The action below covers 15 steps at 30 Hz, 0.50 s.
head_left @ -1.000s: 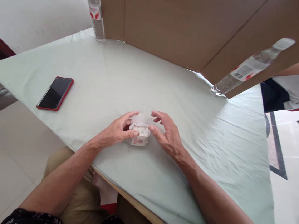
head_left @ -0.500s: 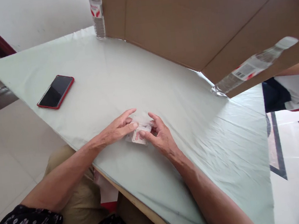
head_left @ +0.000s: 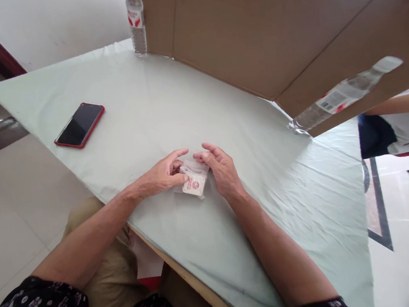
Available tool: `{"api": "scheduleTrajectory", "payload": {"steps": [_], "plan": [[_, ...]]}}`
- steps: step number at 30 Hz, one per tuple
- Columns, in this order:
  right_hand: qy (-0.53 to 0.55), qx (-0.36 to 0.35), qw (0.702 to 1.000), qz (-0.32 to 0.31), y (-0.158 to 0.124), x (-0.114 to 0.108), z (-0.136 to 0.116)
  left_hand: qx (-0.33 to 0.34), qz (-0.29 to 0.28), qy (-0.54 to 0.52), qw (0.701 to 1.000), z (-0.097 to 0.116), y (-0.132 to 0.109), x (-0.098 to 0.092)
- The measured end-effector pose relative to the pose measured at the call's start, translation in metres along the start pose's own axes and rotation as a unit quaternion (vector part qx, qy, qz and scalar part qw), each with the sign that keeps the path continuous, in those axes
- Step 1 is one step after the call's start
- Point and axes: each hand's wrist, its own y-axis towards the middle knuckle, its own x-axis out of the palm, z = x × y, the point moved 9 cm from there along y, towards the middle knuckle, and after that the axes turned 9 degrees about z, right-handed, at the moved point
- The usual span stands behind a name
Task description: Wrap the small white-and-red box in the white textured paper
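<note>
A small clear plastic packet [head_left: 194,182] with a white and red label lies on the pale green table cover [head_left: 155,110]. My left hand [head_left: 162,174] pinches the packet's left edge between thumb and fingers. My right hand [head_left: 220,168] rests on the packet's right side, with its fingertips closed on the upper edge. Both hands sit close together near the front edge of the table.
A red-cased phone [head_left: 79,125] lies face up at the left. One water bottle [head_left: 136,19] stands at the back and another [head_left: 341,94] stands at the right. A tall cardboard panel [head_left: 267,28] rises behind. Another person's arm [head_left: 394,104] shows at the far right.
The packet was puffed up and held loosely a second ago. Both hands have since pressed it flat on the table, and my right hand has closed onto its edge.
</note>
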Motion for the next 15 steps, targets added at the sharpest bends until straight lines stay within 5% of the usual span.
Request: {"api": "scheduleTrajectory", "payload": {"steps": [6,15], "plan": [[-0.003,-0.052,0.998,0.023,0.007,0.001,-0.013,0.004,-0.003,-0.017,1.0,0.002,0.0,0.002],[-0.097,-0.176,0.98,0.001,-0.018,0.004,-0.038,0.03,0.045,0.024,0.998,0.003,0.0,-0.004]]}}
